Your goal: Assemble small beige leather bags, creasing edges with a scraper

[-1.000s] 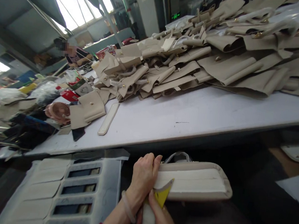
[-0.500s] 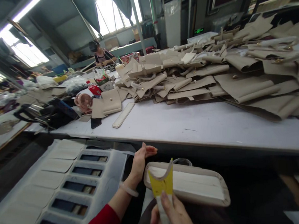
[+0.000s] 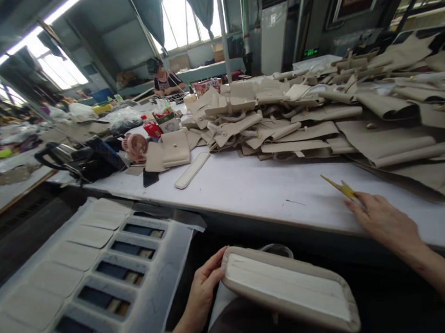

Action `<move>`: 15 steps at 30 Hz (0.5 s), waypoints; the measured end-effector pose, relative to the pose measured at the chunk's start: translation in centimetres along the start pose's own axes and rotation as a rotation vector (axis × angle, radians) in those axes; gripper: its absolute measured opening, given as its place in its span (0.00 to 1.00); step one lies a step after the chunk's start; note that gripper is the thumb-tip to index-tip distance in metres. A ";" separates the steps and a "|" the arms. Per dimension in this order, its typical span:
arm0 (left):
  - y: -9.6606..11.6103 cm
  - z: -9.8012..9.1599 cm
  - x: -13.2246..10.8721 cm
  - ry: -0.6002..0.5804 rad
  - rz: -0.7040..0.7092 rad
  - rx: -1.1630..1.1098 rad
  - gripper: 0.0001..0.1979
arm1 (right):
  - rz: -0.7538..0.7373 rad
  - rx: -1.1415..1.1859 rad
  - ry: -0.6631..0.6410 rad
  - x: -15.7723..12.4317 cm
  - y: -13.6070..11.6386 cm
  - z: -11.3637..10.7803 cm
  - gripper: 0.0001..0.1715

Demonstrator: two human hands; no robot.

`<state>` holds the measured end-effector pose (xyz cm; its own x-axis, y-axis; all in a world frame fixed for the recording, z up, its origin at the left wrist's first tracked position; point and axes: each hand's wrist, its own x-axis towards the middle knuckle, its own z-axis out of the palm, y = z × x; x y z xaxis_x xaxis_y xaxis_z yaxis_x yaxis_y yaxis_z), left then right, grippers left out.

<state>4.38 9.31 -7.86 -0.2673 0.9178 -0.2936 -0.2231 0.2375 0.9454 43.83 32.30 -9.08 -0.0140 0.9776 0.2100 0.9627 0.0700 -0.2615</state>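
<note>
Left hand (image 3: 203, 283) at left end of beige padded piece (image 3: 290, 290), fingers gripping its edge; white strip along its upper face. Looped handle (image 3: 279, 249) just behind it. Right hand (image 3: 383, 223) well apart, over bench (image 3: 251, 189), fingers round yellow-bladed tool (image 3: 338, 187); can't tell if blade touches. Big pile of beige pieces (image 3: 298, 126) along bench. Pale strip (image 3: 192, 171) lies apart, pink fan (image 3: 135, 147) farther left. Flat panels (image 3: 89, 235) overlap in row, lower left. Co-worker (image 3: 167, 82) at back.
</note>
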 end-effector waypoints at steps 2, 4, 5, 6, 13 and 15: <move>0.0 0.0 0.2 -0.006 -0.006 0.015 0.24 | 0.004 -0.098 0.026 1.0 0.2 0.8 0.30; -0.2 -0.1 0.3 -0.008 0.009 0.050 0.24 | -0.025 -0.158 0.034 1.7 0.2 1.6 0.29; -0.4 -0.2 0.3 -0.002 0.026 0.076 0.24 | -0.051 -0.182 0.043 2.0 0.1 2.0 0.29; -0.5 -0.3 0.3 0.007 0.046 0.105 0.24 | -0.080 -0.201 0.056 2.2 0.1 2.3 0.29; -1.2 0.0 0.4 -0.001 0.164 0.250 0.25 | -0.081 0.136 0.156 2.7 -1.9 1.7 0.33; -1.0 0.1 0.3 0.038 0.129 0.220 0.26 | -0.061 0.215 0.160 1.7 -2.7 0.2 0.32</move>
<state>4.66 9.42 -8.88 -0.3166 0.9332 -0.1702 0.0231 0.1870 0.9821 41.15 33.79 -8.17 -0.0108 0.9276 0.3735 0.8816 0.1851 -0.4343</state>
